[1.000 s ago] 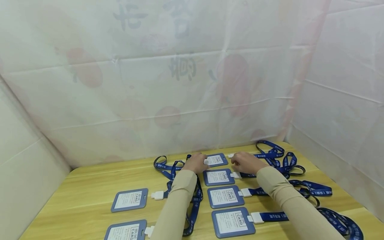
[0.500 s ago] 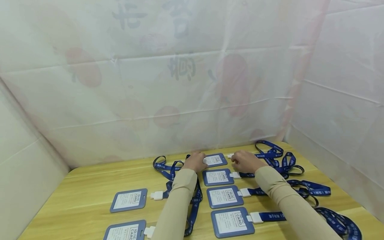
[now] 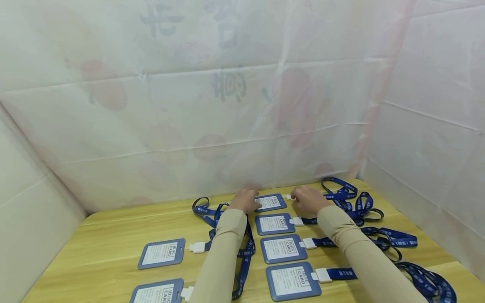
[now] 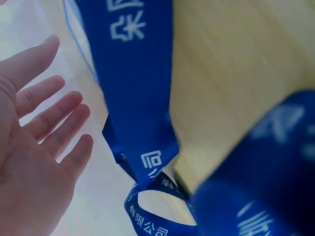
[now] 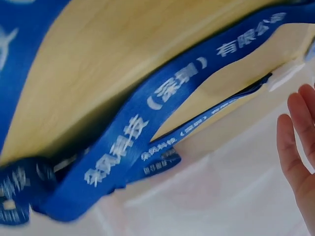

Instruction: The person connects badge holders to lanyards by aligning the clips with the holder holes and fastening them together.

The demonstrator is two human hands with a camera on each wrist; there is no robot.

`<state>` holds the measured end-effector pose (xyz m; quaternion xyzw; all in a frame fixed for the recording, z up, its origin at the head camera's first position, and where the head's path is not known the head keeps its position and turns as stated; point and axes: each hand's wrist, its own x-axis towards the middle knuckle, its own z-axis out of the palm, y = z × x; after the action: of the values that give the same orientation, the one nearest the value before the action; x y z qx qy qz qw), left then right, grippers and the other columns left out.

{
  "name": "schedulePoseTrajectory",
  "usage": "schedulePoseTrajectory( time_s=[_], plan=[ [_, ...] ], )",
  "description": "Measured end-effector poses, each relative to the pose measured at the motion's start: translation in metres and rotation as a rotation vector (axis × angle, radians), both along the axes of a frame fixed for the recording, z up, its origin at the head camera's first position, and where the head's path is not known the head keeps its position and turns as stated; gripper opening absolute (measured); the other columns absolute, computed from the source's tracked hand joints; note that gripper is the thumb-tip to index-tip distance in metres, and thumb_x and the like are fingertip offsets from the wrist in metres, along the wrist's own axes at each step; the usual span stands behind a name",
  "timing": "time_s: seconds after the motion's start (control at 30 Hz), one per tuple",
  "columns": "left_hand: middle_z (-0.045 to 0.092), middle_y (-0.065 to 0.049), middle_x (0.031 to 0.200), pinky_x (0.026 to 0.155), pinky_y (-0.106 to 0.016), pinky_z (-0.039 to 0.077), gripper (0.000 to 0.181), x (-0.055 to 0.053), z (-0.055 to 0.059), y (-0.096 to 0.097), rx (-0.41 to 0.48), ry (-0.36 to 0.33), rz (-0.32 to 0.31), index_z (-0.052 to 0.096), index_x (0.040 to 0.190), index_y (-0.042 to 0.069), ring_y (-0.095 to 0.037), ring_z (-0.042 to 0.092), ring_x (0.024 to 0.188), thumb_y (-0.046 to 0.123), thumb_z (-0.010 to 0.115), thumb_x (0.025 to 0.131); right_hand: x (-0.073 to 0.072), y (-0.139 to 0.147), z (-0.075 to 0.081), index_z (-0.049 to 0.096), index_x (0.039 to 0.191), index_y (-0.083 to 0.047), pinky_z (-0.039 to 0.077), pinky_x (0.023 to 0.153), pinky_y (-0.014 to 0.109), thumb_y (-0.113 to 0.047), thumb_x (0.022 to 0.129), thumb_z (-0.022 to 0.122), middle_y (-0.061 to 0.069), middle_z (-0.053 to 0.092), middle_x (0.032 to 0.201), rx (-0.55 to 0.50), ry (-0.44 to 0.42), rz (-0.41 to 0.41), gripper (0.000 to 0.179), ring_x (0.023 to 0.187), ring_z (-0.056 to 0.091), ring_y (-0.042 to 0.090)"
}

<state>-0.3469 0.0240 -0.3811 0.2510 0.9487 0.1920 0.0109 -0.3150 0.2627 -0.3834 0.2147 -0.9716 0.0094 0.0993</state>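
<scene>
In the head view, a blue-framed badge holder (image 3: 270, 203) lies at the far side of the wooden table. My left hand (image 3: 244, 201) is at its left end, fingertips at the edge; whether they press on it is unclear. The left wrist view shows that hand (image 4: 44, 132) with fingers extended and slightly bent. My right hand (image 3: 310, 201) is beside the white clip (image 3: 289, 197) of the farthest lanyard, partly covering it. A gap separates this clip from the holder. In the right wrist view, the fingers (image 5: 290, 152) look fairly straight; contact with the clip cannot be told.
Several badge holders form a column towards me, including the nearest one (image 3: 293, 281), clipped to a blue lanyard (image 3: 426, 280). Left of them lie an unclipped holder (image 3: 161, 253), its clip (image 3: 198, 247) and another holder (image 3: 157, 292). White curtains (image 3: 170, 105) enclose the table (image 3: 102, 248).
My left hand has shifted slightly left, uncovering more of the far holder's left end. My right hand has moved slightly farther away, towards the white clip. The holders keep their places.
</scene>
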Motion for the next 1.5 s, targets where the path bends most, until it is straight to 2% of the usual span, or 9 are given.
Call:
schedulePoseTrajectory(
  time_s=[0.17,0.3,0.57,0.73,0.87,1.0,1.27,1.5],
  plan=[
    [0.063,-0.010,0.131,0.101,-0.042,0.049,0.044,-0.002,-0.007,0.002,-0.024,0.002,-0.002,0.067,0.131,0.006,-0.027,0.056,0.122,0.022,0.078,0.092,-0.003,0.001,-0.008,0.076,0.088,-0.006,0.053,0.059,0.035,-0.003,0.084,0.077,0.004,0.064,0.078,0.143,0.107,0.007,0.005,0.066,0.059,0.018],
    [0.061,-0.010,0.135,0.104,-0.044,0.046,0.048,-0.003,-0.011,0.004,-0.038,-0.022,-0.008,0.066,0.133,0.006,-0.029,0.052,0.128,0.025,0.079,0.091,-0.004,0.004,-0.011,0.076,0.087,-0.006,0.053,0.058,0.035,-0.002,0.084,0.077,0.004,0.061,0.077,0.164,0.123,-0.008,0.006,0.066,0.058,0.019],
    [0.057,-0.010,0.141,0.107,-0.045,0.044,0.053,-0.004,-0.015,0.008,-0.038,-0.037,-0.015,0.062,0.138,0.006,-0.029,0.049,0.133,0.032,0.076,0.093,-0.004,0.006,-0.002,0.076,0.101,0.000,0.058,0.074,0.039,-0.002,0.082,0.081,0.011,0.067,0.091,0.159,0.054,-0.088,0.020,0.082,0.067,0.027],
    [0.056,-0.010,0.142,0.106,-0.045,0.044,0.053,-0.005,-0.019,0.008,-0.050,-0.037,-0.025,0.062,0.137,0.007,-0.030,0.048,0.134,0.032,0.076,0.093,-0.005,0.007,-0.001,0.074,0.108,0.000,0.057,0.082,0.043,-0.003,0.084,0.080,0.013,0.067,0.101,0.152,0.017,-0.082,0.026,0.092,0.066,0.030],
    [0.058,-0.011,0.139,0.105,-0.044,0.046,0.051,-0.006,-0.020,0.007,-0.039,-0.052,-0.028,0.063,0.135,0.005,-0.029,0.052,0.130,0.030,0.077,0.093,-0.006,0.008,-0.004,0.070,0.117,0.000,0.054,0.091,0.049,-0.004,0.086,0.078,0.017,0.066,0.114,0.165,0.000,-0.085,0.032,0.105,0.064,0.035],
    [0.061,-0.011,0.129,0.098,-0.042,0.050,0.045,-0.006,-0.021,0.007,-0.038,-0.054,-0.040,0.067,0.129,0.004,-0.027,0.058,0.118,0.027,0.078,0.092,-0.005,0.008,-0.007,0.066,0.126,0.000,0.051,0.096,0.051,-0.004,0.087,0.076,0.020,0.064,0.123,0.172,-0.041,-0.100,0.040,0.114,0.061,0.039],
    [0.065,-0.010,0.117,0.092,-0.038,0.052,0.040,-0.002,-0.015,0.008,-0.072,-0.037,-0.040,0.070,0.122,0.004,-0.023,0.061,0.106,0.021,0.082,0.088,-0.005,0.007,-0.007,0.068,0.123,-0.002,0.052,0.095,0.051,-0.004,0.090,0.073,0.020,0.065,0.121,0.129,-0.138,-0.111,0.034,0.110,0.063,0.038],
    [0.064,-0.008,0.116,0.088,-0.036,0.052,0.039,0.002,-0.011,0.009,-0.096,-0.072,-0.035,0.071,0.121,0.006,-0.021,0.059,0.102,0.022,0.083,0.088,-0.004,0.007,-0.008,0.068,0.118,-0.001,0.054,0.089,0.049,-0.003,0.089,0.074,0.017,0.066,0.110,0.115,-0.134,-0.107,0.029,0.101,0.065,0.035]
  ],
)
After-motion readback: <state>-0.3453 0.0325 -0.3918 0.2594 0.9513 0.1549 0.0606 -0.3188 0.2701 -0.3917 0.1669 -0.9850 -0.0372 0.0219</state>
